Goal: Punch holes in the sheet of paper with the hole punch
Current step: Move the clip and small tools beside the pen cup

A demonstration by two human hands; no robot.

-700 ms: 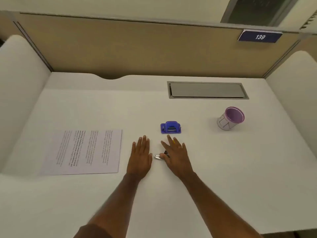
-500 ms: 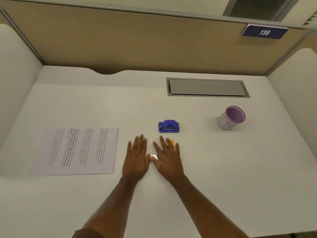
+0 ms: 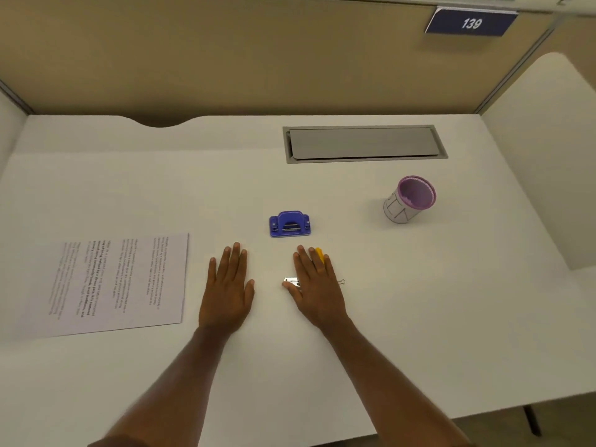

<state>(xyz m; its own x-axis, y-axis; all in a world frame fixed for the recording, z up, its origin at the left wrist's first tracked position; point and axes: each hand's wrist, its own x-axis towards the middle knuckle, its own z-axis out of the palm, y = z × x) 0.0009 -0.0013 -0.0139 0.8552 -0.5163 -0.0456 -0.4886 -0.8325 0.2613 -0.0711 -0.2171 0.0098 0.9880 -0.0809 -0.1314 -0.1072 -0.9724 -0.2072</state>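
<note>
Both hands lie flat on the white surface (image 3: 419, 301), palms down, nothing gripped. Left hand (image 3: 227, 287): fingers straight, close together, thumb out to the side. Right hand (image 3: 317, 285): fingers straight, slightly fanned, lying over a small metal clip (image 3: 292, 281) & a yellow pen-like item (image 3: 319, 253); can't tell if it presses them.

The small blue plastic hole punch (image 3: 289, 224) sits just beyond the fingertips, between the hands, long axis running left-right, lever hump toward the far wall. Prob. compact, rigid, fairly light; best taken by the short ends.

The printed white sheet of paper (image 3: 113, 282) lies flat to the left of the left hand, near it but apart, text lines running toward & away from the person. Thin, floppy, will slide; lift by its near right edge

A lilac-rimmed paper cup (image 3: 408, 201) stands far right
</note>
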